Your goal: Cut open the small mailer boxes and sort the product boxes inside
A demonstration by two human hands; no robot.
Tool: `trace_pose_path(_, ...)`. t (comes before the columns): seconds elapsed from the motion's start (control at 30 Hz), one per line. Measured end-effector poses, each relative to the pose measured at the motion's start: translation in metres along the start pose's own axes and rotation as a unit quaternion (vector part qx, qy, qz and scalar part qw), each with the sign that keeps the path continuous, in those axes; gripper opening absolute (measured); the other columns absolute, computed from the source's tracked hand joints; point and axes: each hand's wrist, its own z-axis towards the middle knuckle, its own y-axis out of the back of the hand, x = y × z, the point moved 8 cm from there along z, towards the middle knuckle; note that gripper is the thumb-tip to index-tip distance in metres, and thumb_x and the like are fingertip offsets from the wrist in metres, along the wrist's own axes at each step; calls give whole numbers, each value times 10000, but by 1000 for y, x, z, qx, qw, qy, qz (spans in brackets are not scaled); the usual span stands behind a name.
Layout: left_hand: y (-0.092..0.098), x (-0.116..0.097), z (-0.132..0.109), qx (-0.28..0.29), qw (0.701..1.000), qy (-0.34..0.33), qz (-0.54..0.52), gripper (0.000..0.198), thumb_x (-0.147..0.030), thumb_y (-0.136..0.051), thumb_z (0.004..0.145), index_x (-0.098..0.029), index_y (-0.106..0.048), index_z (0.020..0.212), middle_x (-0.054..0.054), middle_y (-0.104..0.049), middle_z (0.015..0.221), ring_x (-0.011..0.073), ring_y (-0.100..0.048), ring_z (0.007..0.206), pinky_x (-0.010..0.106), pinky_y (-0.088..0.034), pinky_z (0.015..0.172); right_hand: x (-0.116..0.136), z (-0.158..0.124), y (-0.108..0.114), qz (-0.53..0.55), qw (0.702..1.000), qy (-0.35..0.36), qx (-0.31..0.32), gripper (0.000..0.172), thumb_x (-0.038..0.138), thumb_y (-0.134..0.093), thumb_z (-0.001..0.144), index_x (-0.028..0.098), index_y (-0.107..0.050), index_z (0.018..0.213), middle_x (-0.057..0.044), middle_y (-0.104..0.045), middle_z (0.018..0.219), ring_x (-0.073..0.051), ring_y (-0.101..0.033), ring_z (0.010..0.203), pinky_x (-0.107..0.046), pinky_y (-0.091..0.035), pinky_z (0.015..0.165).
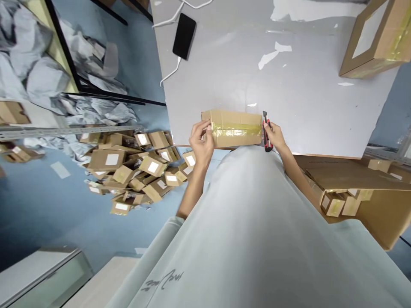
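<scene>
readable text: none | shirt (257, 239), lower middle: dark script mark, upside down, cannot be made out | white labels on small boxes (96, 161), left of centre: too small to read | taped box (236, 128), centre: nothing legible | utility knife (265, 124), right of it: no brand legible

Grey table (305, 85), blue floor (38, 205), black rack frame (66, 55) at left
</scene>
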Motion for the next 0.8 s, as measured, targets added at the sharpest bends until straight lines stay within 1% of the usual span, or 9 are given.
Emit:
trace_pose_path(0.1,-14,7,-1,17,1000,17,-14,642,-748,-428,1143,-254,-784,1346,139,-780,1369,277,-735,1345,423,-639,1117,18,-12,21,-40,998,13,-43,522,711,-627,1088,195,-700,1097,-48,-779,948,-173,-775,812,-305,-694,737)
trace_pose_path(0.2,-47,24,6,58,996,36,-56,672,-757,-414,1139,-241,-768,1385,147,-783,1403,278,-743,1347,443,-614,1178,38,-25,49,-100,991,25,-80,534,701,-614,1095,187,-734,1177,-70,-789,949,-214,-780,853,-338,-690,759)
trace_pose_path(0.27,-72,36,11,86,990,57,-100,676,-745,-414,1136,-231,-756,1411,153,-775,1449,288,-738,1370,479,-596,1214,50,-33,62,-150,984,37,-91,530,684,-585,1111,185,-741,1197,-81,-791,972,-229,-780,876,-337,-675,764)
trace_pose_path(0.33,-93,46,14,115,981,73,-137,664,-722,-422,1132,-226,-744,1435,155,-764,1489,295,-726,1401,508,-588,1229,60,-41,67,-202,974,50,-91,522,658,-539,1133,182,-739,1212,-87,-793,998,-233,-775,899,-326,-654,773)
trace_pose_path(0.4,-108,53,16,144,974,75,-155,651,-698,-427,1131,-223,-729,1458,152,-752,1519,287,-713,1430,508,-587,1233,67,-49,66,-268,957,60,-90,495,603,-496,1155,176,-736,1227,-103,-806,1024,-250,-769,939,-333,-631,811)
trace_pose_path(0.53,-115,60,16,186,965,55,-175,649,-675,-412,1140,-214,-700,1496,154,-730,1558,267,-712,1443,468,-601,1220,85,-68,57,-413,898,72,-132,428,419,-419,1164,167,-724,1328,-181,-830,1212,-319,-759,1081,-401,-576,945)
trace_pose_path(0.63,-114,61,15,203,959,44,-192,655,-678,-467,1123,-219,-659,1549,169,-696,1599,279,-715,1434,465,-608,1210,102,-80,38,-481,862,72,-144,443,373,-386,1161,189,-700,1413,-185,-819,1313,-344,-752,1143,-400,-547,949)
trace_pose_path(0.7,-116,60,14,215,957,35,-192,710,-705,-550,1086,-239,-598,1619,184,-645,1654,296,-710,1435,470,-623,1183,112,-83,15,-519,845,74,-107,445,382,-382,1170,213,-699,1434,-162,-825,1311,-338,-750,1149,-374,-528,929)
trace_pose_path(0.8,-117,54,14,226,956,14,-188,911,-751,-690,1003,-254,-465,1732,218,-559,1721,333,-683,1463,475,-638,1148,124,-81,-27,-574,814,88,-27,439,405,-392,1191,232,-712,1437,-136,-825,1311,-322,-747,1149,-342,-495,907)
